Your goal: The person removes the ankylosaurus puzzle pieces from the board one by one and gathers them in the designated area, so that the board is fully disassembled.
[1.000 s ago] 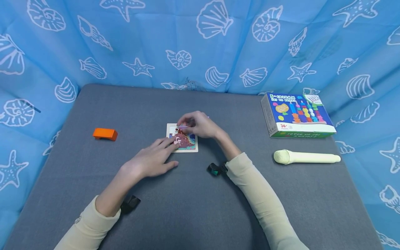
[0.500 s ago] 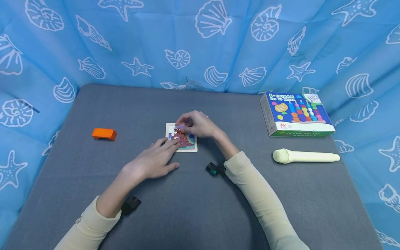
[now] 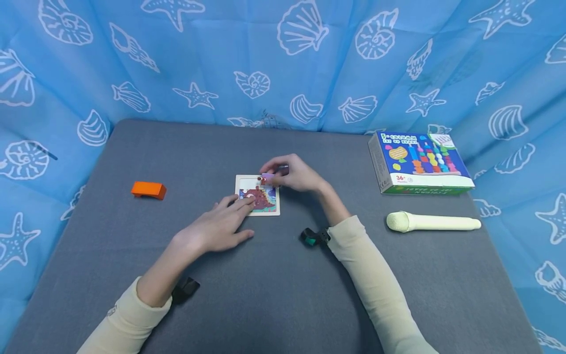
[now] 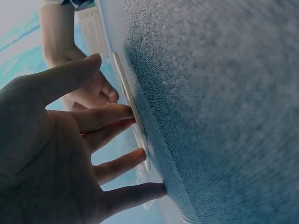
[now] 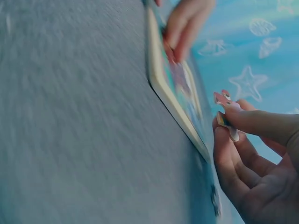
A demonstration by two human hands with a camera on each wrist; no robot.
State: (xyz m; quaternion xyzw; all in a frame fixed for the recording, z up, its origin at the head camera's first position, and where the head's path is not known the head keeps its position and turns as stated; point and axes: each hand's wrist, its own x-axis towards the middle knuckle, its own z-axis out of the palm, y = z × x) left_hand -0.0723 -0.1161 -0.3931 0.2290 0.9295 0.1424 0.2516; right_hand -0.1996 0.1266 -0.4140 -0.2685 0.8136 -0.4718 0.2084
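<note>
A small square jigsaw board (image 3: 277,212) with a pale rim and a reddish-brown creature picture lies mid-table. My left hand (image 3: 221,223) rests on its lower left, fingers fairly straight and spread, the thumb off the board. Above the board's upper right, my right hand (image 3: 299,174) pinches a jigsaw piece (image 3: 267,179) between thumb and fingers. In the right wrist view that jigsaw piece (image 5: 224,99) shows red and white parts and stands clear of the board. A pale bare patch shows in the upper part of the board. Left-hand fingertips partly cover the picture.
An orange block (image 3: 148,190) lies to the left. A boxed bead set (image 3: 422,162) stands at the back right, with a pale green toy microphone (image 3: 433,222) in front of it. A shell-patterned blue curtain (image 3: 247,59) hangs behind the grey table (image 3: 247,305).
My right hand has moved slightly right, carrying the jigsaw piece off the upper left of the board and baring a pale patch. My left hand stays nearly still.
</note>
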